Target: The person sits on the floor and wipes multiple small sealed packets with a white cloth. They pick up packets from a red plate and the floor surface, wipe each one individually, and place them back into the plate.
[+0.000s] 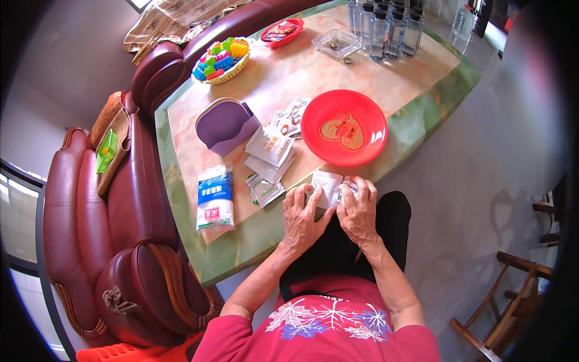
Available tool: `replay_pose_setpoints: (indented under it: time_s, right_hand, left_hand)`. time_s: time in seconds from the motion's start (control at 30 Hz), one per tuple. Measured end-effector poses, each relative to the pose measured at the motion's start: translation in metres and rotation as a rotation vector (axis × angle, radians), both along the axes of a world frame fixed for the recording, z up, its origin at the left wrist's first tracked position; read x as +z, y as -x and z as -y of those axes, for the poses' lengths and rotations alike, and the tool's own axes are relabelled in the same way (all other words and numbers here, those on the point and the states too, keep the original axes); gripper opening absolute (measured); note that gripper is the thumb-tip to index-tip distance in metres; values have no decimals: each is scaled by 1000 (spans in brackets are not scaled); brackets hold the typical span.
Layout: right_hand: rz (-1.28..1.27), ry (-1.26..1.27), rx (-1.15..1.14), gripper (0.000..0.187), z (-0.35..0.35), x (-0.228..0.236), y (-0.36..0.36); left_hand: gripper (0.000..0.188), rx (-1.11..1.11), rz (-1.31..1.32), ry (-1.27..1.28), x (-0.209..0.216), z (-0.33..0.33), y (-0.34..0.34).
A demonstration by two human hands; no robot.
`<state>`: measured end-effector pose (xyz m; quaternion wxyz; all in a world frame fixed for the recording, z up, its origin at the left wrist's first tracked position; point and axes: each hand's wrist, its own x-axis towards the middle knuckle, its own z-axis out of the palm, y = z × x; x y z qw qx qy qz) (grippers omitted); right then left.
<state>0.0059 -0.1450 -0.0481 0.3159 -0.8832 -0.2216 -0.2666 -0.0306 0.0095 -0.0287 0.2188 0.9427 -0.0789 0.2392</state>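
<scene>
Between my two hands, at the near edge of the table, is a small white packet (326,184). My left hand (301,214) grips its left side, fingers curled and thumb pointing inward. The fingers of my right hand (359,208) are bent over its right side, hiding part of it. Just beyond my hands sits a round red plastic plate (373,128) with a gold pattern in its middle. Several white sachets (269,146) lie in a loose pile left of the plate. Beside them stands a purple plastic container (222,128).
A blue-and-white bag (215,199) lies at the table's left edge. Farther back are a basket of toy blocks (226,75), a small red dish (282,41), a glass ashtray (335,43) and several clear bottles (378,39). A maroon sofa (136,181) borders the left; a wooden chair (509,301) stands right.
</scene>
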Motion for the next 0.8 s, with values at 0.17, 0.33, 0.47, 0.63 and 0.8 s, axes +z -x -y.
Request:
replay_pose_setpoints:
  time_s: [0.17,0.33,0.47,0.63,0.8]
  right_hand:
    - [-158,-458,47,43,8,-3,-8]
    - [-9,-492,136,47,-19,37,-8]
    - [-21,-9,162,42,-37,1,-8]
    - [-110,109,250,48,-13,10,-5]
    - [-56,180,296,46,18,4,6]
  left_hand:
    - [52,-69,-52,-64,-3,-6,11]
    - [32,-125,91,-126,-8,-14,19]
    - [20,-112,159,-125,-14,-12,24]
    - [18,-100,155,-147,-14,-12,26]
    - [27,-16,106,-108,-10,-1,28]
